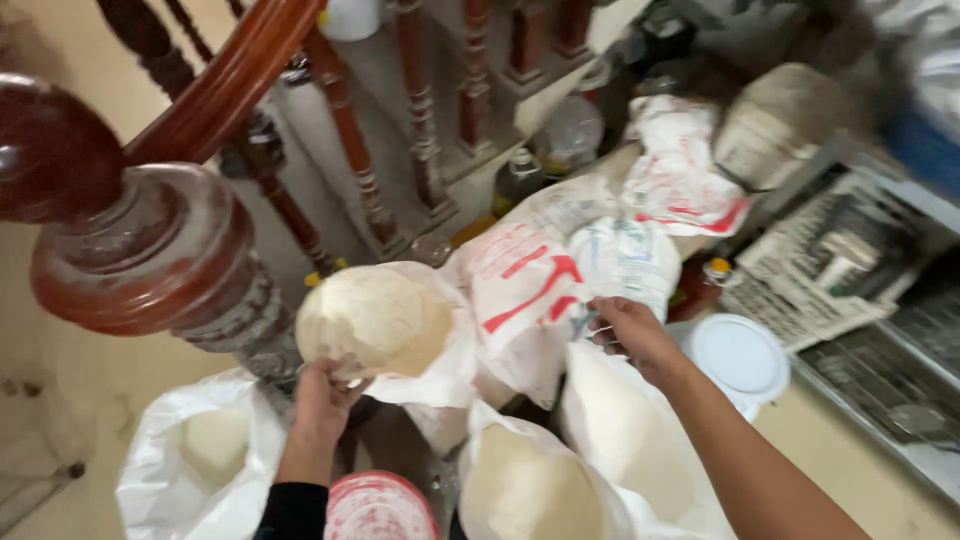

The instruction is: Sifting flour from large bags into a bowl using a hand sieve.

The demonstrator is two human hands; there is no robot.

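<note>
My left hand grips the lower edge of a round pale bowl heaped with off-white powder, held over an open white sack. My right hand pinches the rim of a white sack with red markings. Below my hands stand open sacks of white powder: one at the lower left, one at the bottom middle and one under my right forearm.
A dark red wooden newel post and banister with turned balusters stand at left. More white bags, a bottle, a white lid and a metal rack crowd the right. A red patterned container sits at the bottom.
</note>
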